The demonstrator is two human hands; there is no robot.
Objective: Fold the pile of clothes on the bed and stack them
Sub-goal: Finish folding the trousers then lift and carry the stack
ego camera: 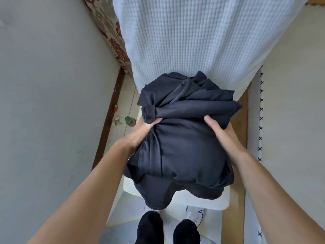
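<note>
Two hands hold one big bundle of dark navy clothes (182,138) at the near end of the bed (184,41). The left hand (142,132) pinches a bunched fold on the left side of the bundle, with the thumb on top and the cloth squeezed into a tight knot shape just past it. The right hand (219,131) grips the right side of the bundle, thumb pressed on top and fingers tucked under where I cannot see them.

I think this is the very start of the job: the clothes are not yet folded, and no neat stack shows anywhere. The next move likely calls for setting the bundle down, pulling one piece free and spreading it flat on the bed.

The cloth looks soft, thin and floppy, with many creases, and its lower edge hangs off the end of the bed in a wavy line. The bed cover is pale, with a bumpy pattern of tiny squares. Left of the bed, on the floor, stands a small bottle with a green cap (129,121). Below the bed end, two feet in black socks (167,228) show on the floor.
</note>
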